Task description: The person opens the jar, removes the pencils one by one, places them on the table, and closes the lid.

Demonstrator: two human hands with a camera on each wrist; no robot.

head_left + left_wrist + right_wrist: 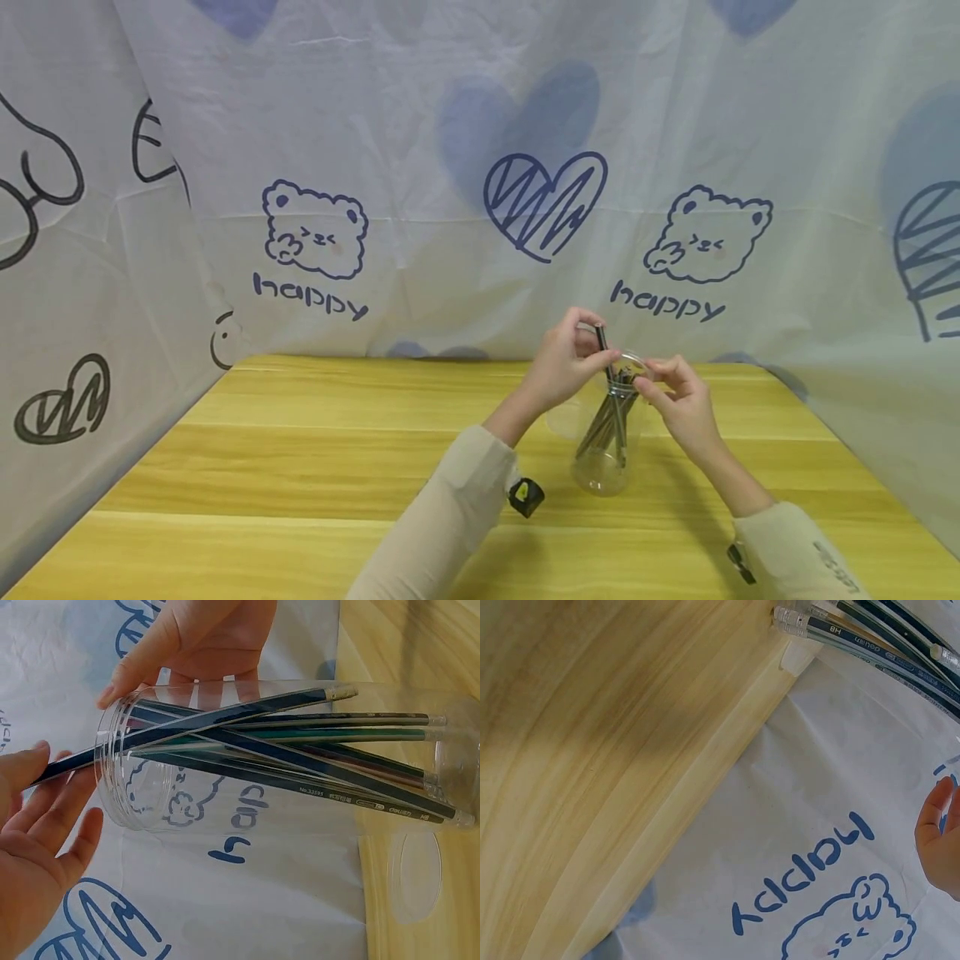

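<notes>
A clear plastic jar [603, 454] stands on the wooden table [300, 467], with several dark pencils [615, 417] leaning inside it. My left hand [581, 354] pinches one pencil [601, 337] that sticks up out of the jar's mouth. In the left wrist view that pencil [225, 716] runs from my left hand [52, 802] into the jar [247, 810]. My right hand [663, 383] holds the jar at its rim from the right, and there its thumb and fingers [195, 645] curl over the threaded mouth. The right wrist view shows only pencil ends [840, 630] with erasers.
A clear round lid [562, 417] lies on the table just left of the jar, also seen in the left wrist view as a lid [416, 877]. A printed white cloth [480, 208] walls in the table at the back and on both sides.
</notes>
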